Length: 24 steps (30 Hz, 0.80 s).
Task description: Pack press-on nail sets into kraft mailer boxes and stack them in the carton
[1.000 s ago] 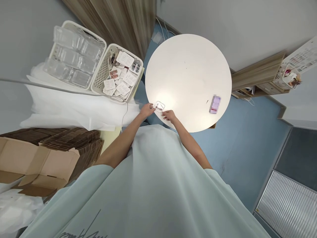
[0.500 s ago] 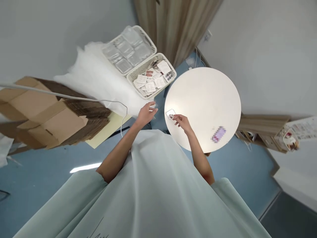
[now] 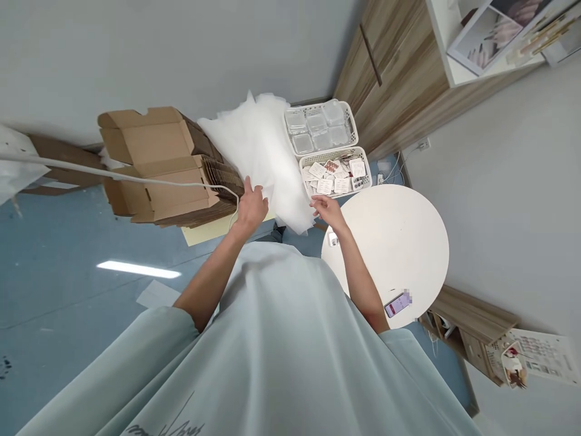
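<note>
The hands are well apart. The left hand (image 3: 253, 209) is at the left edge of the sheets (image 3: 263, 145); I cannot tell whether it pinches them. The right hand (image 3: 329, 212), loosely curled by their right edge, seems to hold nothing. The sheets, between and beyond the hands, look light, soft and easily creased, best taken by a near corner. Print on the cards (image 3: 341, 185), beyond the right hand, is too small to read.

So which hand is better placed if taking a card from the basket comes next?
Probably the right hand: it is close to the basket of cards and seems empty. The left hand is farther off, by the boxes, with white sheets between.
</note>
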### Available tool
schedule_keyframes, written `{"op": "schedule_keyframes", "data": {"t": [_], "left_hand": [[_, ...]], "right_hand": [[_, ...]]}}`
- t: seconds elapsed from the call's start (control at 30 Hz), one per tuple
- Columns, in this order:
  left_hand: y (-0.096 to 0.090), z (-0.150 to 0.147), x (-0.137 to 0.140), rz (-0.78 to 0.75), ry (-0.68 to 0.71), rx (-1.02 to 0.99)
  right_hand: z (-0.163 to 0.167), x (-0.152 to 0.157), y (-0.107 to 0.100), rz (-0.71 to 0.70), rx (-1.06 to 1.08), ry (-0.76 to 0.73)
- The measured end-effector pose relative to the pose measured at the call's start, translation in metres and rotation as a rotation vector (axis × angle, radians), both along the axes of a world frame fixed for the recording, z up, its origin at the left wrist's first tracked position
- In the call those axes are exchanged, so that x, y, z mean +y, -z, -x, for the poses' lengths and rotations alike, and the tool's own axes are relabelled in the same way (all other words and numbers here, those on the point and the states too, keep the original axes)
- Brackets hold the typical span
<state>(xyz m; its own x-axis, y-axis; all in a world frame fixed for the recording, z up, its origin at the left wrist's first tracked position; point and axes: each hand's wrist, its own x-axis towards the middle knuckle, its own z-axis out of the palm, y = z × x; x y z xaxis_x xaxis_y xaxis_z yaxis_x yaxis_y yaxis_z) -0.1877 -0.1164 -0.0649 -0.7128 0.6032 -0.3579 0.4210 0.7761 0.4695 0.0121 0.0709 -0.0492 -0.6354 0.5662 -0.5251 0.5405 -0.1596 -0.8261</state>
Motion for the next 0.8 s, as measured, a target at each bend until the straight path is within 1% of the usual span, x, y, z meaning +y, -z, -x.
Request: {"op": "schedule_keyframes", "data": {"t": [0.1,0.2,0.3,0.37,0.43,0.5,0.6,0.73,0.8], "left_hand": [[0.003,0.007,0.002,0.085,0.058,0.003],[0.005,0.009,0.006,0.08,0.085,0.008],[0.006,0.012,0.011,0.079,0.077,0.006],[0.006,0.015,0.016,0.102,0.071,0.007],[0.003,0.017,0.019,0.076,0.077,0.034],[-0.005,0.016,0.021,-0.028,0.091,0.086],[-0.028,0.006,0.022,-0.236,0.135,0.159],[-0.063,-0.022,0.027,-0.441,0.274,0.2],[-0.075,-0.039,0.033,-0.51,0.362,0.197]], "right_hand": [[0.023,-0.008,0.006,-0.021,-0.004,-0.079],[0.036,-0.015,0.012,-0.035,-0.013,-0.142],[0.045,-0.022,0.017,-0.035,-0.024,-0.185],[0.05,-0.025,0.02,-0.039,-0.023,-0.202],[0.052,-0.027,0.021,-0.048,-0.015,-0.203],[0.052,-0.027,0.018,-0.054,0.003,-0.187],[0.045,-0.026,0.01,-0.062,0.052,-0.106],[0.026,-0.02,-0.004,-0.131,0.132,0.107],[0.012,-0.017,-0.012,-0.166,0.169,0.229]]}}
